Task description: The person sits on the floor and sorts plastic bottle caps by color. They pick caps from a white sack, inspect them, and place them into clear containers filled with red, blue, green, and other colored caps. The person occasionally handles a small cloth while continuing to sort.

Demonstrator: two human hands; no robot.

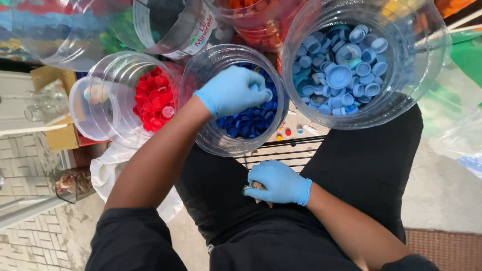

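My left hand (pixel 232 91), in a blue glove, reaches over the rim of a clear plastic jar (pixel 201 125) that holds dark blue bottle caps (pixel 248 123). Its fingers are pinched on a small cap above the pile. My right hand (pixel 279 182), also gloved in blue, rests on my lap against black trousers, fingers curled around a small item I cannot make out. A jar of red caps (pixel 153 99) stands to the left, and a larger jar of light blue caps (pixel 346 65) to the right.
More clear containers with orange and mixed colours (pixel 251 25) crowd the top. A few loose caps (pixel 287 132) lie on the ground by a wire rack (pixel 281 153). A cardboard box (pixel 50 80) and white cloth (pixel 108 168) sit at the left.
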